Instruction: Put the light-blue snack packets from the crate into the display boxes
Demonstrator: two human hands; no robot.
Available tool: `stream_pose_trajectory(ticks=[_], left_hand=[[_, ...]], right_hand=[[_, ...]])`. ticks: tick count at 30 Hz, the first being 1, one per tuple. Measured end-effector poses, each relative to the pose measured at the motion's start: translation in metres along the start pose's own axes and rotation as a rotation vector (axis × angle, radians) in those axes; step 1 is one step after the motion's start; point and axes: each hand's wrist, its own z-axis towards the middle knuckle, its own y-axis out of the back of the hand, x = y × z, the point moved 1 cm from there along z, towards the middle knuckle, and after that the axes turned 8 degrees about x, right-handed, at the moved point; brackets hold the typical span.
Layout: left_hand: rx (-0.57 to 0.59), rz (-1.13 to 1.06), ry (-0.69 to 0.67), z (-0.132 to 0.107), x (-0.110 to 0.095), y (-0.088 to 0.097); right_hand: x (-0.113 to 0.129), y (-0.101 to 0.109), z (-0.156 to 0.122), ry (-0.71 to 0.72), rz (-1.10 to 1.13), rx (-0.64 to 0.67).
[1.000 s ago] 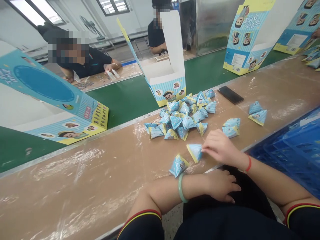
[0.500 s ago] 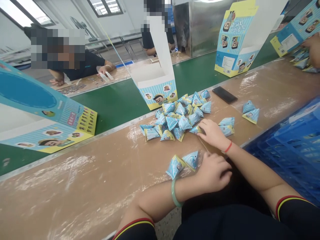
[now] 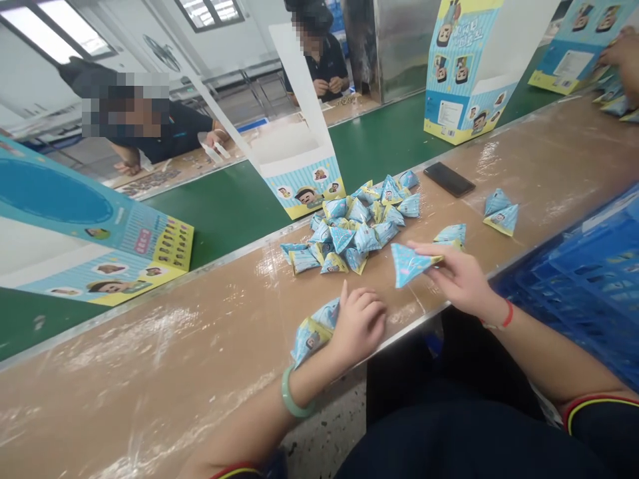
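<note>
In the head view my right hand (image 3: 459,276) pinches a blue and yellow pyramid-shaped packet (image 3: 412,265), held just above the table's front part. My left hand (image 3: 358,322) rests low over the table edge, fingers loosely bent and apart, with nothing seen in them. Against its outer side lie two similar packets, one of them a yellow-sided packet (image 3: 312,338); the hand partly covers the other. A heap of packets (image 3: 357,229) sits beyond both hands. Behind my right hand another packet (image 3: 450,234) is partly hidden.
Tall open printed boxes stand on the green belt (image 3: 219,193): a middle box (image 3: 304,189), a left box (image 3: 150,259) and a right box (image 3: 452,100). A phone (image 3: 449,179) and two packets (image 3: 500,211) lie right. Blue crates (image 3: 579,279) flank me. Co-workers sit opposite; another person's hand (image 3: 624,63) is far right.
My right hand has lifted a packet from beside the heap and drawn it right and toward me. My left hand has moved left, and the two packets beside it have shifted left too.
</note>
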Motion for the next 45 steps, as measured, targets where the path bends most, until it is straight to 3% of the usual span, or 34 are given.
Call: stream_pose_trajectory(ticks=[5,9,10,12,14,17,19,21,22,24,26,32,39,42,45], left_hand=[[-0.176,0.120,0.028,-0.006,0.042,0.016],[-0.350,0.032,-0.047,0.006,0.037,0.014],[-0.339,0.004,-0.060,0.011,0.030,0.011],[-0.259,-0.036,-0.055,0.021,0.017,0.003],[-0.168,-0.077,-0.023,0.029,0.007,-0.004],[-0.123,-0.178,-0.008,0.033,0.003,-0.012],[-0.126,-0.250,-0.009,0.031,0.007,-0.015],[-0.130,-0.304,-0.003,0.029,0.011,-0.016],[-0.132,-0.324,0.001,0.028,0.013,-0.016],[-0.137,-0.358,0.005,0.027,0.015,-0.016],[-0.131,-0.383,0.001,0.028,0.018,-0.016],[-0.055,-0.376,-0.018,0.029,0.023,-0.014],[0.176,-0.229,-0.183,0.030,0.038,0.000],[0.190,-0.225,-0.195,0.031,0.046,-0.001],[0.132,-0.281,-0.149,0.033,0.047,-0.009]], right_hand=[[-0.017,-0.019,-0.016,-0.002,0.004,0.268],[-0.037,-0.033,-0.016,-0.006,0.014,0.472],[-0.041,-0.034,-0.009,0.001,0.014,0.466],[-0.050,-0.034,0.014,-0.007,-0.064,0.327],[-0.060,-0.035,0.043,-0.033,-0.262,0.208],[-0.073,-0.041,0.076,-0.139,-0.595,0.306],[-0.076,-0.039,0.082,-0.244,-0.714,0.399],[-0.071,-0.030,0.074,-0.296,-0.699,0.370],[-0.067,-0.023,0.067,-0.296,-0.646,0.292],[-0.054,-0.010,0.048,-0.238,-0.494,0.114],[-0.042,-0.002,0.029,-0.141,-0.355,0.069],[-0.023,-0.011,0.003,-0.097,-0.316,0.104],[-0.024,-0.044,0.000,-0.178,-0.392,0.349],[-0.025,-0.054,-0.006,-0.160,-0.266,0.370],[-0.029,-0.060,-0.015,-0.109,-0.055,0.392]])
